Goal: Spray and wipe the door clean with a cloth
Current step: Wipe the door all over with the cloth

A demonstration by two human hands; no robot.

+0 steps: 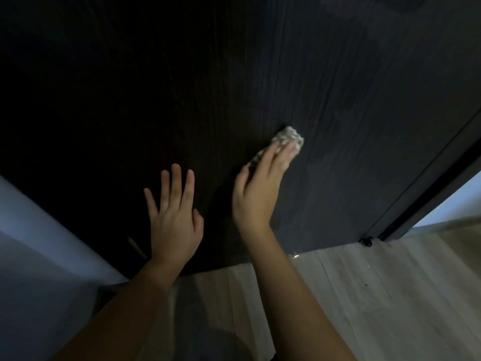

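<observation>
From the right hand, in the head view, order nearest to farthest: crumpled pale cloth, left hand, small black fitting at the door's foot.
1. Crumpled pale cloth, under the right hand's fingers.
2. Left hand, flat on the dark door, just to its left.
3. Small black fitting, low right, at the floor.

Dim, grainy; light enters from right; edges bend, left dark.

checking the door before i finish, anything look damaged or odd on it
One thing: a pale slanted streak low on the door, just left of the left hand. It stands out against the dark wood like a scratch or chip. A small pale fleck also lies at the door's foot; too small to identify.
</observation>
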